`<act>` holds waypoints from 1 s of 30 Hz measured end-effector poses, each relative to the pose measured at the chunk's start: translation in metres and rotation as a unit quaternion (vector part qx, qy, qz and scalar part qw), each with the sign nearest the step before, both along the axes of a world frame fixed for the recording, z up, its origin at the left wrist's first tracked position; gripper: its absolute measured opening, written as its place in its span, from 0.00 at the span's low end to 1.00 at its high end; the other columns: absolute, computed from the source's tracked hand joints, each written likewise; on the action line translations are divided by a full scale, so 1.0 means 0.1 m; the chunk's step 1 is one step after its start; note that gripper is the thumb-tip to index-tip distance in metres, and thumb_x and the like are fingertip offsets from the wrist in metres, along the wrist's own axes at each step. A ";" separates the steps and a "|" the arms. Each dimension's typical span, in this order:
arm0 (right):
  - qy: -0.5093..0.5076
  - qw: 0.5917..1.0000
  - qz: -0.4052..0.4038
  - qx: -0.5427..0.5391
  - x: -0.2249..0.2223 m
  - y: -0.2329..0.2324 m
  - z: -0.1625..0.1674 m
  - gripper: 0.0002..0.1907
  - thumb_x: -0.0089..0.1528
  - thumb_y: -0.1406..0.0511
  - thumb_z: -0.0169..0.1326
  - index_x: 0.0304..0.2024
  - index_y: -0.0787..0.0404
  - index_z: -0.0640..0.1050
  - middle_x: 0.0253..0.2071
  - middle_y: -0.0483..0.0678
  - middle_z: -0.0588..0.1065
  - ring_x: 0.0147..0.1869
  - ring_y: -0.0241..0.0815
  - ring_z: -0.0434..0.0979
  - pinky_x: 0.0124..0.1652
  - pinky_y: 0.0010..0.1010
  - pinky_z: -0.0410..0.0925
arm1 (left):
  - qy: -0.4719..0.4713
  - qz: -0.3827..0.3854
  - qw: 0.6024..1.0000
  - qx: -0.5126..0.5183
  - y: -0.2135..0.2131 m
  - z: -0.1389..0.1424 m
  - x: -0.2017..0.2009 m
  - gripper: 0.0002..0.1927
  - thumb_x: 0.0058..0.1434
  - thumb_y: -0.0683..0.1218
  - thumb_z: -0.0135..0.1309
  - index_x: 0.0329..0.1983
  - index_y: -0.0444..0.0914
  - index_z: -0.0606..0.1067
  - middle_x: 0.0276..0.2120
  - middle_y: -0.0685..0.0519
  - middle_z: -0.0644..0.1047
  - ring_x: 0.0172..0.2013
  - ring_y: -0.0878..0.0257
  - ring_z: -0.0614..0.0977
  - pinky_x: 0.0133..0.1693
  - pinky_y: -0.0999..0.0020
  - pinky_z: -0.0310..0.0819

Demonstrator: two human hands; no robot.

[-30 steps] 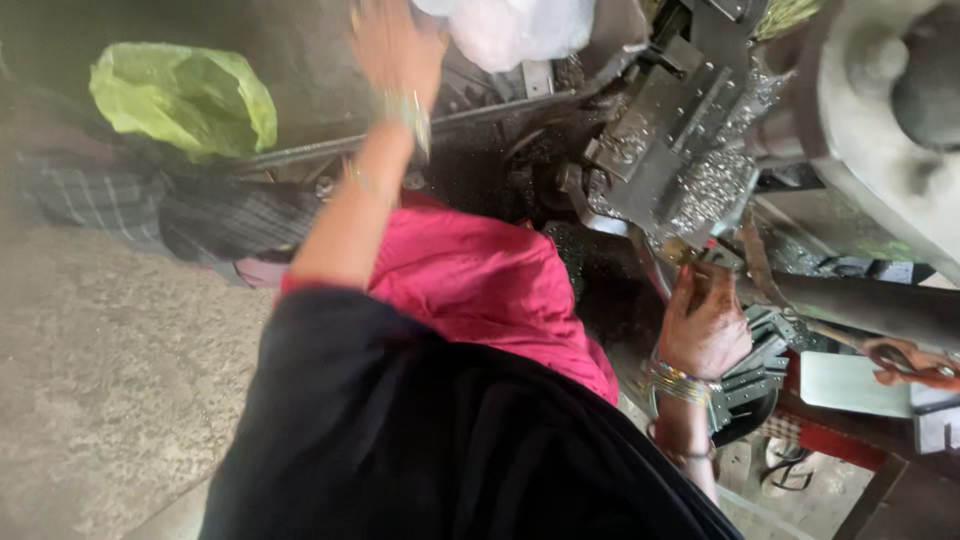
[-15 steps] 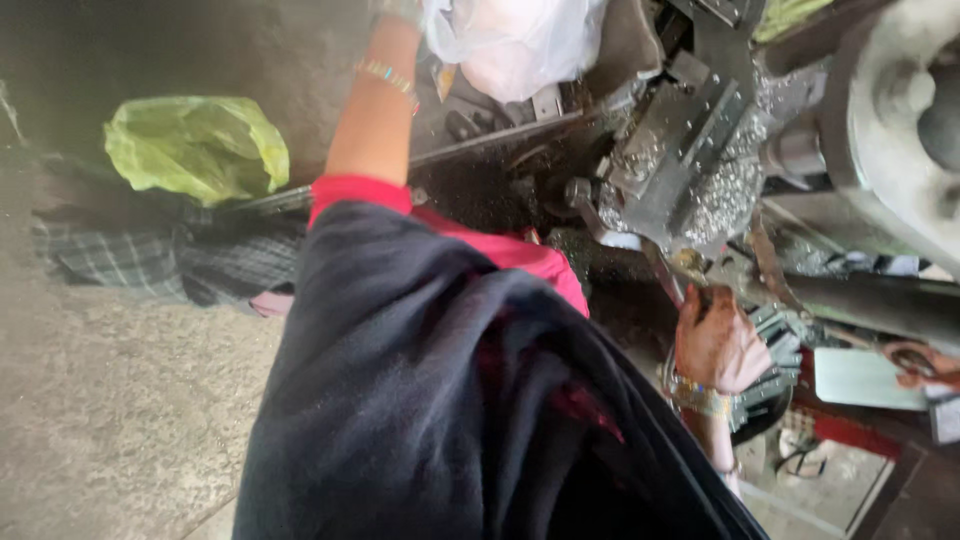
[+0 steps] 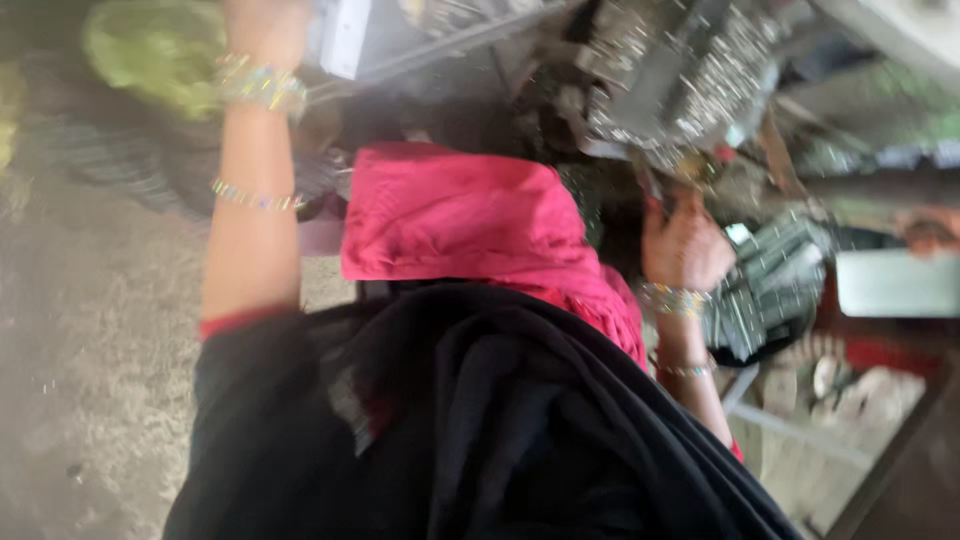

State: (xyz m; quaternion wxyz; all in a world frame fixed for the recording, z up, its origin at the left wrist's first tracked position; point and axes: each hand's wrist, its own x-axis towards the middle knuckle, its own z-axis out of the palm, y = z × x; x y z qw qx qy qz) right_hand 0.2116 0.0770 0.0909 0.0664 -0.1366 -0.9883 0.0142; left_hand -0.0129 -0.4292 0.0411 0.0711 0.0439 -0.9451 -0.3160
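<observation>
Left arm stretched straight up frame, left hand (image 3: 262, 28) cut by upper-left edge, beside white object (image 3: 343, 35); grip cannot tell. Right hand (image 3: 685, 245) raised at right-centre, fingers curled, partly closed, against blurred grey machine (image 3: 690, 75); held thing unclear. Bangles: two bands each forearm. One green bag (image 3: 150, 50) upper left.

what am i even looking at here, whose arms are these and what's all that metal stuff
The picture comes from a camera on a person's head, looking down, and it is blurred. The black cloth and pink cloth are their own clothing. The left hand, with bangles at the wrist, reaches up beside a green bag; its fingers are cut off by the frame, so any grip is hidden. The right hand is raised at a grey metal machine strewn with shiny bits; whether it holds anything is unclear. Below lies a concrete floor.
</observation>
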 end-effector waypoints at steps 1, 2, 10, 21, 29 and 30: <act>-0.029 0.999 -0.018 -0.014 0.02 0.00 -0.03 0.20 0.66 0.48 0.57 0.49 0.55 0.77 0.35 0.57 0.80 0.36 0.62 0.81 0.31 0.54 0.69 | -0.022 -0.043 0.997 0.059 0.25 0.06 0.10 0.12 0.60 0.47 0.55 0.44 0.38 0.80 0.29 0.43 0.82 0.28 0.51 0.82 0.31 0.54 0.74; -0.060 0.997 -0.039 -0.029 0.04 0.00 -0.05 0.21 0.66 0.48 0.57 0.48 0.55 0.77 0.34 0.58 0.80 0.37 0.63 0.80 0.32 0.55 0.69 | -0.050 -0.089 0.988 0.115 0.59 0.10 0.19 0.14 0.60 0.47 0.55 0.46 0.37 0.79 0.30 0.43 0.82 0.29 0.52 0.82 0.32 0.54 0.74; -0.083 0.993 0.009 -0.080 0.07 0.10 -0.09 0.22 0.64 0.52 0.58 0.56 0.55 0.73 0.35 0.59 0.81 0.40 0.63 0.81 0.37 0.54 0.71 | 0.180 -0.230 0.955 0.052 3.96 -0.35 0.47 0.15 0.62 0.39 0.51 0.51 0.36 0.78 0.46 0.40 0.79 0.47 0.39 0.80 0.47 0.46 0.75; -0.214 0.962 0.059 -0.162 -0.24 0.30 -0.19 0.30 0.65 0.45 0.56 0.50 0.65 0.72 0.41 0.66 0.79 0.49 0.66 0.80 0.49 0.53 0.71 | -0.014 -0.325 0.914 -0.244 3.83 -0.07 0.84 0.20 0.71 0.48 0.43 0.62 0.41 0.76 0.67 0.48 0.70 0.73 0.48 0.59 0.73 0.33 0.30; -0.200 0.960 0.048 -0.191 -0.23 0.37 -0.27 0.31 0.65 0.45 0.53 0.54 0.64 0.72 0.41 0.66 0.79 0.48 0.66 0.79 0.47 0.53 0.71 | 0.096 -0.283 0.918 -0.260 3.84 0.01 0.80 0.24 0.61 0.48 0.43 0.59 0.40 0.76 0.67 0.50 0.71 0.71 0.49 0.59 0.68 0.34 0.27; -0.211 0.957 0.047 -0.192 -0.21 0.38 -0.35 0.31 0.64 0.45 0.53 0.54 0.64 0.72 0.41 0.66 0.79 0.47 0.66 0.79 0.46 0.54 0.70 | 0.159 -0.258 0.924 -0.232 3.85 -0.02 0.78 0.26 0.57 0.47 0.44 0.60 0.40 0.75 0.66 0.49 0.72 0.68 0.50 0.61 0.67 0.34 0.27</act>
